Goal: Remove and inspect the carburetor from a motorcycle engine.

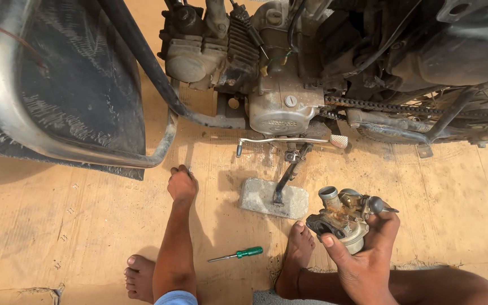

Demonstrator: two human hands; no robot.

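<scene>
The right hand (368,257) grips a grimy metal carburettor with a round brass-coloured inlet throat (341,217), fingers wrapped around its body and the thumb pressed along its near side, lifting it clear of the ground above the right knee. The carburettor sits low and right of centre, tilted, its open throat pointing up and to the left, just beside the bare right foot (296,257).

The left hand (182,183) reaches out with the arm straight, knuckles up, fingers curled shut against the flattened brown cardboard sheet (74,226) that covers the ground; a thin small metal piece pokes up from between the fingers, too small to make out. That hand lies just below the bent chrome leg guard tube (57,149) of the motorcycle.

A small screwdriver with a green handle (237,255) lies on the cardboard between the two feet, near the left forearm and apart from both hands. The bare left foot (140,277) rests at the lower edge.

Behind, the dusty grey motorcycle engine (278,85) stands with its side stand planted on a flat grey stone block (266,197). The drive chain (402,107) runs off to the right, and a gear lever (283,140) crosses under the casing
</scene>
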